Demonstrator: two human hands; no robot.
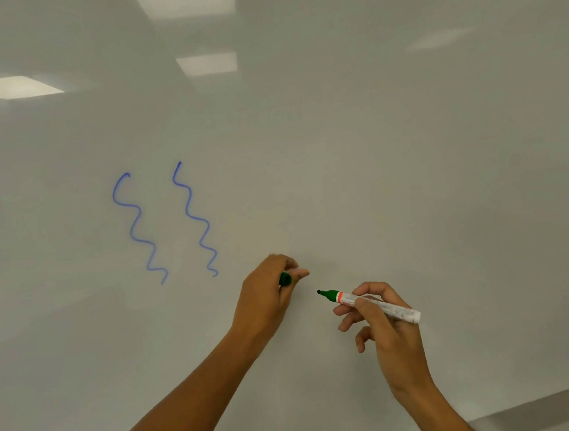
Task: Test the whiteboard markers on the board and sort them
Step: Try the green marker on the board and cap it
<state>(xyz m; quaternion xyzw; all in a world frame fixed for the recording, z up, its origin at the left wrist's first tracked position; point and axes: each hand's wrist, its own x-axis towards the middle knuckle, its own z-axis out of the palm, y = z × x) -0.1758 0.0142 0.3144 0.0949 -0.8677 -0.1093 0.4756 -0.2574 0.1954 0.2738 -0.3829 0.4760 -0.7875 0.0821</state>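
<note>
Hands (381,317) before glossy whiteboard (410,170) (blue squiggles (139,228))

An office or classroom: a large glossy whiteboard (338,142) fills the view, reflecting square ceiling light panels (10,87).

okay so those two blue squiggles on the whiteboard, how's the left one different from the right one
The left squiggle opens with a wide rounded hook; the right squiggle opens with a short, narrow stroke. The right squiggle starts a little higher on the whiteboard, while the left squiggle ends slightly lower. Both are blue wavy lines running down and to the right, about equally bold.
</note>
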